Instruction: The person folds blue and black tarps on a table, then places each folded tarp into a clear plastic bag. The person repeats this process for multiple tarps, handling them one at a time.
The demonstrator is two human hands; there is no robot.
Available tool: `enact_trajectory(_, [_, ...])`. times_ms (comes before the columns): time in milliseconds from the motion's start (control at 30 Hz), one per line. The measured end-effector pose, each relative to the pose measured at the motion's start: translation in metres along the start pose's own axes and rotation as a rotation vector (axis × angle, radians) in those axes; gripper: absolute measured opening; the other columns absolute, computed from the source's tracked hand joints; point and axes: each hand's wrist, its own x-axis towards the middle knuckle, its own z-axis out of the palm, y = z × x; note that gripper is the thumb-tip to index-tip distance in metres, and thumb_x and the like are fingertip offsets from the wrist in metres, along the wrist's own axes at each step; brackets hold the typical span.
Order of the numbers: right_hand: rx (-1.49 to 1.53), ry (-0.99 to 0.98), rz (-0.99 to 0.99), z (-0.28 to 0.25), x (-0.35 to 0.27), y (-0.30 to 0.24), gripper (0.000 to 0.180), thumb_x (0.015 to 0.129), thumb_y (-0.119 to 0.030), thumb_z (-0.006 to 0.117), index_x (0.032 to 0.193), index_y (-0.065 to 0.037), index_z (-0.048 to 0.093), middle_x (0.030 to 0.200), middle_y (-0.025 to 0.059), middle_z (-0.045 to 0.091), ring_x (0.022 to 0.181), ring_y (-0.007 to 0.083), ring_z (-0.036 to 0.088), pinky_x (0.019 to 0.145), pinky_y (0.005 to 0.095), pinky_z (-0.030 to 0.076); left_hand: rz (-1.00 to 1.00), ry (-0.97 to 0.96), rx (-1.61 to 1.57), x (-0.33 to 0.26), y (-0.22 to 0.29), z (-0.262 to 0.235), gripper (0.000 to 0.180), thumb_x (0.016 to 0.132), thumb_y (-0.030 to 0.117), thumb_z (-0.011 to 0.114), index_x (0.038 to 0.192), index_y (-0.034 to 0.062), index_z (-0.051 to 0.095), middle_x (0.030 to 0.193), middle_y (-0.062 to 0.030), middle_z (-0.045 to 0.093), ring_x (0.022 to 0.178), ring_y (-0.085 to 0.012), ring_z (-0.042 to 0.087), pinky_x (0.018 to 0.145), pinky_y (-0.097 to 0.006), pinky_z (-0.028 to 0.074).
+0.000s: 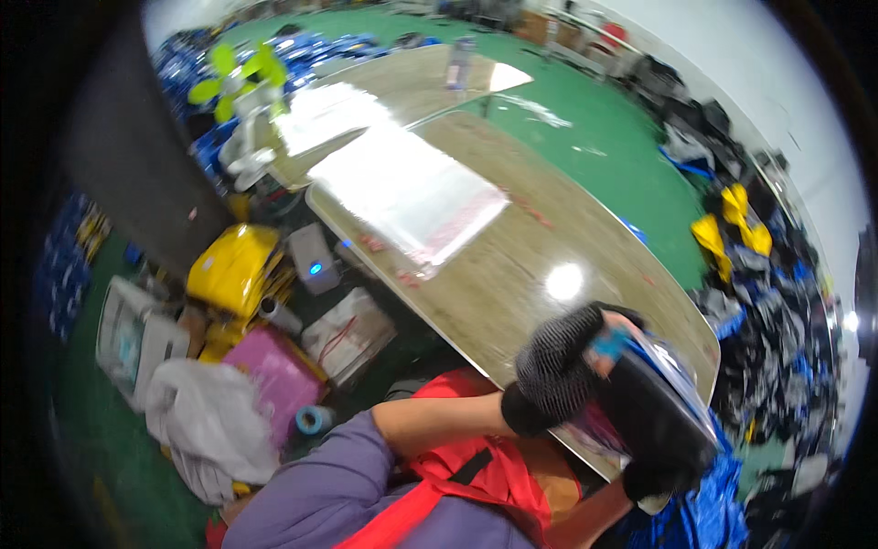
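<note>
My left hand (pixel 560 366), in a grey-black knit glove with bare fingertips and something blue at the fingers, grips the upper end of a black bundle (pixel 654 403). The bundle looks smooth and folded, with blue and white layers along its far edge; blur hides its exact kind. My right hand (pixel 660 479), in a dark glove, holds the bundle's lower end, its fingers mostly hidden. Both hands are over the near right end of a brown table (pixel 494 284). A stack of clear plastic bags (pixel 412 192) lies farther left on that table.
A second table (pixel 421 87) adjoins behind, with a clear bottle (pixel 460 62) and a green-bladed fan (pixel 240 78) beside it. Yellow packages (pixel 233 270), a pink box (pixel 277 380) and a white sack (pixel 206 416) crowd the left floor. Black and blue bundles (pixel 777 366) pile along the right wall.
</note>
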Motion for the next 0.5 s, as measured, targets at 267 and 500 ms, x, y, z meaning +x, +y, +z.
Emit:
enact_trajectory(267, [-0.356,0.153,-0.142,0.008,0.104,-0.001,0.036,0.100,-0.027,0.048,0.101,0.004,0.067,0.097,0.0098,0.066,0.088,0.0192,0.060,0.084,0.0328,0.049,0.047,0.202,0.114,0.043,-0.047,0.011,0.018,0.088,0.004,0.057,0.105,0.0019,0.061,0.108,-0.0174,0.066,0.097,-0.0303,0.065,0.087,-0.037,0.050])
enact_trajectory(500, [-0.674,-0.093,-0.515,0.003,0.131,-0.025,0.029,0.097,-0.028,0.051,0.111,-0.007,0.065,0.106,0.0139,0.067,0.094,0.0251,0.064,0.082,0.0357,0.050,0.206,0.325,0.310,0.049,-0.014,0.018,0.036,0.078,0.012,0.067,0.112,0.0001,0.062,0.092,-0.0232,0.066,0.080,-0.0363,0.067,0.071,-0.042,0.053])
